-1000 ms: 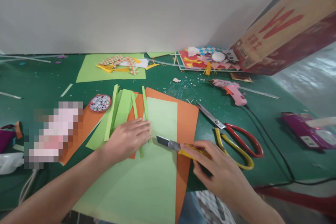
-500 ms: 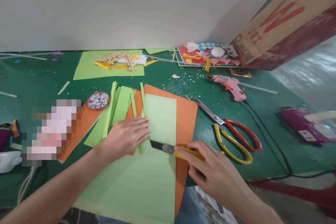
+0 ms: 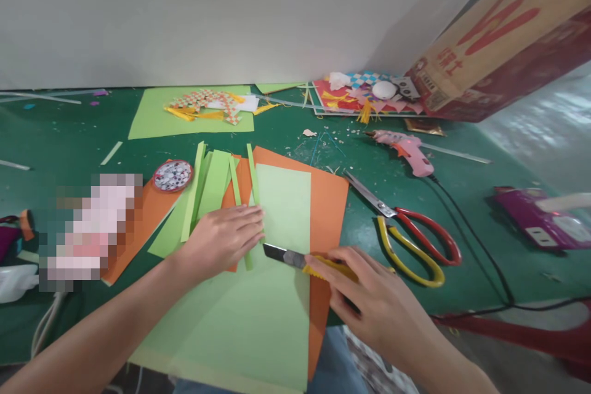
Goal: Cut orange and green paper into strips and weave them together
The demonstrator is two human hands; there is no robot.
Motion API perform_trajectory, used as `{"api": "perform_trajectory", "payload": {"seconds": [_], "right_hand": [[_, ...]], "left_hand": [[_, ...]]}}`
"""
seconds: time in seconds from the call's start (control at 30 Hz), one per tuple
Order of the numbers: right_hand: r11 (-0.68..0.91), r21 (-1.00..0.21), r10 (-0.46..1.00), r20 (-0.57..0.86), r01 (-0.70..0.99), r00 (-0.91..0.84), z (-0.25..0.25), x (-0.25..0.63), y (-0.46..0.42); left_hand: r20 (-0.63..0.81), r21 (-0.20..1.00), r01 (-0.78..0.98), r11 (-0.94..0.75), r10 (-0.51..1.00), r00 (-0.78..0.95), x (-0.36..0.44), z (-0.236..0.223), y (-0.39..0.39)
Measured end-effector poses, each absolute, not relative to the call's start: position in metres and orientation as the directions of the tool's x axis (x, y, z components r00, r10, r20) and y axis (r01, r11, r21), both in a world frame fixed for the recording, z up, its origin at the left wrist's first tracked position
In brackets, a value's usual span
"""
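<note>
My right hand [image 3: 364, 286] is closed around the yellow handle of a utility knife [image 3: 295, 258]. Its blade points left, the tip close to the fingertips of my left hand [image 3: 231, 234]. That hand lies flat, fingers stretched out, pressing narrow green paper strips [image 3: 253, 175] onto a light green paper sheet [image 3: 258, 320]. Beneath the sheet, orange paper [image 3: 329, 209] shows along the right side. Folded and loose green strips [image 3: 211, 181] lie just beyond my left hand. Whether the blade touches the sheet, I cannot tell.
Red-and-yellow-handled scissors [image 3: 392, 215] lie to the right, with a pink glue gun [image 3: 410, 151] and its cord behind. A dish of googly eyes [image 3: 173, 176] is at left. Woven paper crafts [image 3: 203, 104] and a paper bag [image 3: 498, 43] stand along the wall. A purple power strip [image 3: 538, 218] is far right.
The knife tip has shifted very slightly up and left with my right hand. My left hand keeps its place on the strips.
</note>
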State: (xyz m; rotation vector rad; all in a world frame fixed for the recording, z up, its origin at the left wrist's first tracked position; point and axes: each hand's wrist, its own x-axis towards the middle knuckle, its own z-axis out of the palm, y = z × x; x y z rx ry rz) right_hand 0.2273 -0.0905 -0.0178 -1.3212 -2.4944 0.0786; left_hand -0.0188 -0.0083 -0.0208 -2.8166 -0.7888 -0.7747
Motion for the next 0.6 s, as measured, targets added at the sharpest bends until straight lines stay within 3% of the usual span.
{"api": "perform_trajectory", "payload": {"seconds": [0.27, 0.6], "right_hand": [[0.586, -0.207, 0.810, 0.166, 0.784, -0.562, -0.006, 0.216, -0.102], [0.608, -0.195, 0.792, 0.226, 0.770, -0.568, -0.010, 0.209, -0.105]], "left_hand": [[0.503, 0.060, 0.501, -0.863, 0.459, 0.732, -0.019, -0.022, -0.008], [0.483, 0.070, 0.506, -0.860, 0.473, 0.737, -0.020, -0.021, -0.009]]}}
